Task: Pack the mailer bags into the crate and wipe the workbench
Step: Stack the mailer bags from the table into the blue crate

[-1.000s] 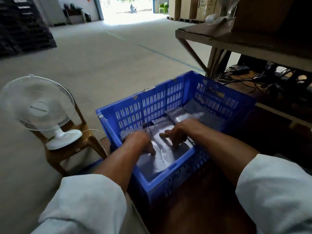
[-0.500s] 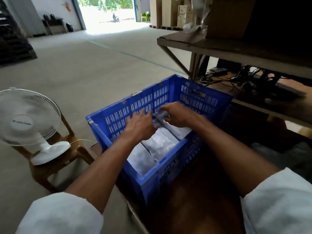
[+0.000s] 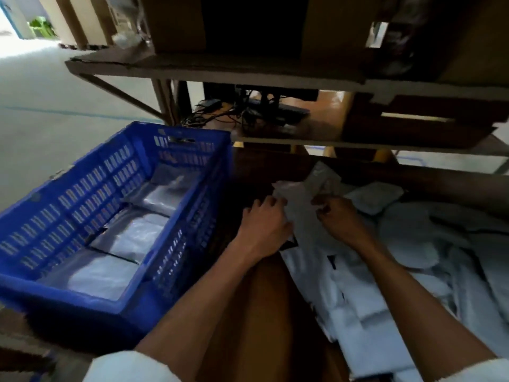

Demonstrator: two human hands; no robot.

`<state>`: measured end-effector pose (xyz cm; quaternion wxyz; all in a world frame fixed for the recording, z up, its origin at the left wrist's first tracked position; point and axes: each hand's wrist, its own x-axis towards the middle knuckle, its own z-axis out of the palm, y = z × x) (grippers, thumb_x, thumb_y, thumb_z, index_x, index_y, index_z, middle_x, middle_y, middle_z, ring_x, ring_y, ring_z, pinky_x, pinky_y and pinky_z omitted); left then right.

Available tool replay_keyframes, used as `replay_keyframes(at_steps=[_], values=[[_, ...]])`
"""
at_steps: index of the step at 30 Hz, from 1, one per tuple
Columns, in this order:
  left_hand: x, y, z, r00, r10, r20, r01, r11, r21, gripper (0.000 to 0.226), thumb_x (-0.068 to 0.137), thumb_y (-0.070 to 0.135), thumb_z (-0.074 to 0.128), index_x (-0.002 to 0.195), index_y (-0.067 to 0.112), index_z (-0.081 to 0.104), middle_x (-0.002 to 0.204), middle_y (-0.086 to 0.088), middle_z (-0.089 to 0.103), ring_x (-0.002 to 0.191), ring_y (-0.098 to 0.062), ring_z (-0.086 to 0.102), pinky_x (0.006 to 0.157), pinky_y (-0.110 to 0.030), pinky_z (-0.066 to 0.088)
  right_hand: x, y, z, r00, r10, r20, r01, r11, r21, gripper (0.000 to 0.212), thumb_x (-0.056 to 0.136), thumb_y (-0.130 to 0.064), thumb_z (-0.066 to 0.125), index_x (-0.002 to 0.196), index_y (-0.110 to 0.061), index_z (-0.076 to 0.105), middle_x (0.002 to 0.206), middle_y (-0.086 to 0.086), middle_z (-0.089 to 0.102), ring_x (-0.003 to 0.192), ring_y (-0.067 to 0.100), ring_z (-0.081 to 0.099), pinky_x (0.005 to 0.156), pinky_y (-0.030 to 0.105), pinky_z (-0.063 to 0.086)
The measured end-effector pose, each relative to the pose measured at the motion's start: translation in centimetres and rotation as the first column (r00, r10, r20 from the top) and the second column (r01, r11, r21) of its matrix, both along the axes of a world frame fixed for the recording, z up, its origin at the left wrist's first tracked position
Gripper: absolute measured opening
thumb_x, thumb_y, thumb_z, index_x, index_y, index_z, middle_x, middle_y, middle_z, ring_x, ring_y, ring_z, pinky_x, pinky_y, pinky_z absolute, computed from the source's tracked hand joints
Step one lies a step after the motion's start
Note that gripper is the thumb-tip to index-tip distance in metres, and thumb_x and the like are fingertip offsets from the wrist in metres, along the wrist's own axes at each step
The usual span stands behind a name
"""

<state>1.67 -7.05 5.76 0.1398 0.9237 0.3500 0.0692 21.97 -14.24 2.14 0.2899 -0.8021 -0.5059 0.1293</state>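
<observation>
The blue slatted crate [image 3: 82,299] stands at the left end of the brown workbench [image 3: 256,312], with several silvery mailer bags [image 3: 129,238] lying flat inside it. To the right, a loose heap of pale mailer bags [image 3: 413,271] covers the bench. My left hand [image 3: 264,224] and my right hand [image 3: 338,213] are out of the crate and both grip the edges of one pale mailer bag [image 3: 300,205] at the near end of the heap. The frame is blurred, so finger detail is unclear.
A low wooden shelf [image 3: 358,142] with black cables and devices [image 3: 248,114] runs behind the bench. Above it, an upper shelf [image 3: 220,70] carries cardboard boxes. Bare concrete floor [image 3: 55,106] lies to the left of the crate.
Both hands left the crate and moved right to the heap, where they now hold a bag. The view swung right, so the white fan is out of sight.
</observation>
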Motion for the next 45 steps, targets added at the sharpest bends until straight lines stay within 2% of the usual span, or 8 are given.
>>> replay_keyframes(at_steps=[8,15,19,25,32,36,42,45], values=[[4.6,3.6,-7.4,0.996,0.090,-0.011,-0.091,0.980,-0.179,0.068,0.100,0.029,0.049,0.159,0.016,0.016,0.160,-0.016,0.026,0.143,-0.038,0.033,0.116,-0.049,0.032,0.4,-2.7,-5.7,0.998,0.048,0.051,-0.043,0.994,-0.103,0.053,0.098,-0.030,0.055,0.148,-0.018,0.040,0.150,0.010,0.043,0.135,0.026,0.043,0.113,0.032,0.033],[5.8,6.5,-8.9,0.985,0.161,-0.069,-0.175,0.915,-0.364,0.080,0.098,0.044,0.057,0.160,0.024,0.009,0.163,-0.015,0.018,0.145,-0.031,0.031,0.115,-0.034,0.026,-1.1,3.3,-7.7,0.992,0.027,0.127,0.012,0.955,-0.296,0.064,0.099,-0.044,0.048,0.155,-0.039,0.016,0.164,0.005,0.010,0.147,0.034,0.020,0.117,0.049,0.024],[3.4,6.3,-7.7,0.977,0.146,-0.158,-0.197,0.904,-0.379,0.087,0.094,0.019,0.065,0.161,0.030,0.010,0.161,-0.023,0.020,0.141,-0.042,0.036,0.111,-0.042,0.036,-1.5,2.7,-7.9,0.978,0.067,0.197,0.004,0.942,-0.337,0.072,0.089,-0.032,0.056,0.151,-0.037,0.021,0.157,0.007,0.021,0.125,0.042,0.040,0.101,0.051,0.040],[-2.2,6.1,-6.8,0.904,0.164,-0.395,-0.302,0.898,-0.319,0.079,0.092,0.028,0.064,0.157,0.027,0.020,0.149,-0.016,0.046,0.130,-0.036,0.051,0.104,-0.041,0.044,-3.5,1.7,-6.7,0.965,0.139,0.223,-0.042,0.920,-0.391,0.049,0.092,-0.047,0.049,0.137,-0.030,0.040,0.139,0.008,0.042,0.116,0.039,0.046,0.096,0.046,0.041],[-2.2,4.5,-9.1,0.951,0.292,-0.099,-0.308,0.888,-0.343,0.094,0.090,0.058,0.061,0.160,0.036,0.002,0.165,-0.019,0.014,0.146,-0.042,0.028,0.117,-0.052,0.031,-5.3,2.9,-8.8,0.960,0.113,0.256,0.012,0.898,-0.440,0.081,0.088,-0.080,0.026,0.154,-0.045,-0.006,0.165,0.004,-0.011,0.151,0.035,-0.007,0.118,0.059,-0.002],[-3.1,3.8,-12.2,0.956,0.260,-0.138,-0.281,0.943,-0.176,0.094,0.088,0.078,0.036,0.156,0.041,-0.018,0.157,-0.012,-0.035,0.150,-0.036,-0.018,0.122,-0.058,0.000,-6.1,3.0,-10.5,0.953,0.102,0.286,0.025,0.913,-0.408,0.066,0.099,-0.065,0.020,0.154,-0.043,-0.009,0.165,0.005,-0.012,0.151,0.032,-0.009,0.119,0.058,-0.005],[-3.0,2.8,-9.5,0.966,0.253,-0.045,-0.257,0.958,-0.130,0.081,0.102,0.048,0.041,0.157,0.034,-0.017,0.161,-0.016,-0.028,0.152,-0.042,-0.011,0.122,-0.053,-0.007,-5.7,3.6,-11.3,0.948,0.163,0.275,-0.039,0.913,-0.406,0.067,0.104,-0.035,0.032,0.155,-0.034,-0.012,0.165,0.000,-0.014,0.151,0.033,-0.010,0.121,0.057,0.003],[-3.1,1.8,-5.7,0.962,0.263,0.078,-0.258,0.964,-0.069,0.083,0.099,0.054,0.040,0.156,0.038,-0.018,0.164,-0.020,-0.016,0.148,-0.048,0.009,0.118,-0.059,0.021,-5.9,4.0,-10.3,0.950,0.154,0.273,-0.083,0.964,-0.253,0.066,0.106,-0.032,0.034,0.153,-0.032,-0.012,0.163,-0.001,-0.010,0.151,0.034,-0.004,0.121,0.054,0.009]])
